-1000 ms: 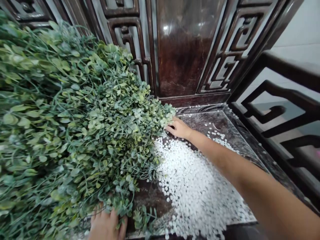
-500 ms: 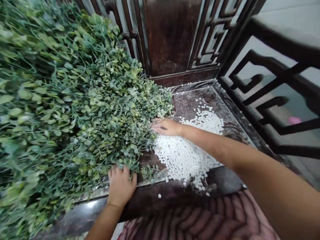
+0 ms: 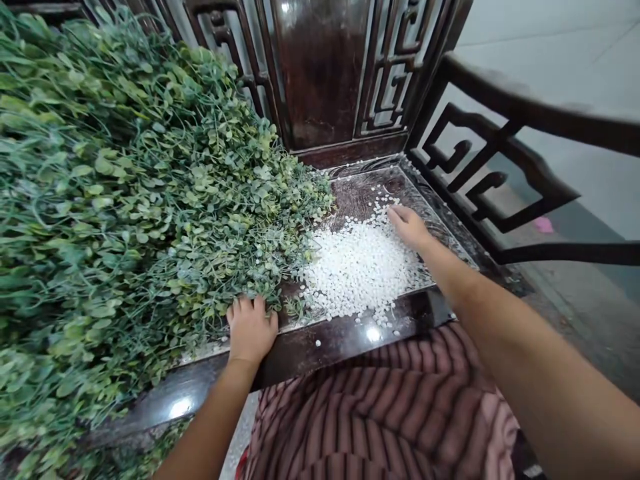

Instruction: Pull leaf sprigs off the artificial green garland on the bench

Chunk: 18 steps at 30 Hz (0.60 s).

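Observation:
A heap of small white round pieces (image 3: 360,267), like beads or pellets, is spread over the seat of a dark wooden bench (image 3: 357,200). At the heap's far right side is my right hand (image 3: 410,227), its fingers stretched toward the pieces with nothing visible held. My left hand (image 3: 251,330) lies on the bench's front edge with its fingers apart, the tips against a big mass of green leafy sprigs (image 3: 190,220). The foliage covers the left part of the seat and partly hides those fingertips. A small loose sprig (image 3: 295,307) lies between foliage and heap.
Behind the seat rises a carved backrest (image 3: 320,80). An openwork armrest (image 3: 505,133) bounds the right side. Stray white pieces lie along the seat's edges. Striped fabric (image 3: 360,413) covers my lap in front of the bench. Something pink (image 3: 543,225) shows beyond the armrest.
My right hand has moved from the foliage's edge rightward across to the far right side of the white heap. My left hand stays at the front edge. The view has shifted.

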Each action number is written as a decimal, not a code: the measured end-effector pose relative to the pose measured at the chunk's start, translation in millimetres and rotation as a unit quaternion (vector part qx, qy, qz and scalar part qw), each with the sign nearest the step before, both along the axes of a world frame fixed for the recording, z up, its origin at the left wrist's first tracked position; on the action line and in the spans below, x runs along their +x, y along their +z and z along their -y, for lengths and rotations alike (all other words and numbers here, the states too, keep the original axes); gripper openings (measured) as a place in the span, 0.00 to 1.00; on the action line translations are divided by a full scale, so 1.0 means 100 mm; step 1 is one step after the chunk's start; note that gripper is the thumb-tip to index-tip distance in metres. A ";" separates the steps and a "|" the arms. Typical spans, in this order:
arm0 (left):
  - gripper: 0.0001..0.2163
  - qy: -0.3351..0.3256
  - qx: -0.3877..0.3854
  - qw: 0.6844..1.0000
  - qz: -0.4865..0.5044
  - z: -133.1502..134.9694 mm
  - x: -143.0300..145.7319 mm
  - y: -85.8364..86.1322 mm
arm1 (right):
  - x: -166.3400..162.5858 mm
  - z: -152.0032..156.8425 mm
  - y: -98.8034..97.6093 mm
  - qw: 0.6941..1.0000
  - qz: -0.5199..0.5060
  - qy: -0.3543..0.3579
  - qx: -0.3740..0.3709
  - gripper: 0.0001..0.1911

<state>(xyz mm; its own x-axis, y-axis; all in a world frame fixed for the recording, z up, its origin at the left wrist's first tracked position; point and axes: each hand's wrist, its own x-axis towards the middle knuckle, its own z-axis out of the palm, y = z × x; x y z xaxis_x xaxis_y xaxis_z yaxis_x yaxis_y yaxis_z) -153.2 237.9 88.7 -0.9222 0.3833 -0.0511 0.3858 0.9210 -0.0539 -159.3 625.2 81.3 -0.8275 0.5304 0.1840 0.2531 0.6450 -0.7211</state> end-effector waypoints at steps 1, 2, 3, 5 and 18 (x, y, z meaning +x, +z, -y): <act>0.14 0.001 0.003 1.000 0.000 0.00 0.00 0.00 | 0.03 0.04 -0.06 1.000 0.006 0.012 0.008 0.27; 0.14 0.001 0.006 1.000 -0.001 0.00 0.00 0.00 | 0.06 0.11 -0.09 0.999 0.009 0.034 0.013 0.25; 0.14 0.001 0.008 1.000 -0.002 0.00 0.00 -0.01 | 0.08 0.20 -0.11 0.998 0.007 0.059 0.020 0.23; 0.14 0.004 0.011 1.000 -0.006 0.00 0.00 -0.02 | 0.10 0.45 -0.06 0.994 -0.014 0.096 0.047 0.19; 0.15 -0.008 0.032 0.999 -0.026 0.01 0.02 -0.02 | 0.45 1.58 0.34 0.936 0.049 0.279 0.211 0.07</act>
<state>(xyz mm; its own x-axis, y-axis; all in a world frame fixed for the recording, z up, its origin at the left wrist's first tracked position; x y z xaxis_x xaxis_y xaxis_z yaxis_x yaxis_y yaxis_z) -150.9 237.2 87.0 -0.9168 0.3987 0.0210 0.3984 0.9171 -0.0160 -114.7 467.6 115.0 -0.9778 -0.0912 0.1886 -0.1558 0.9186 -0.3631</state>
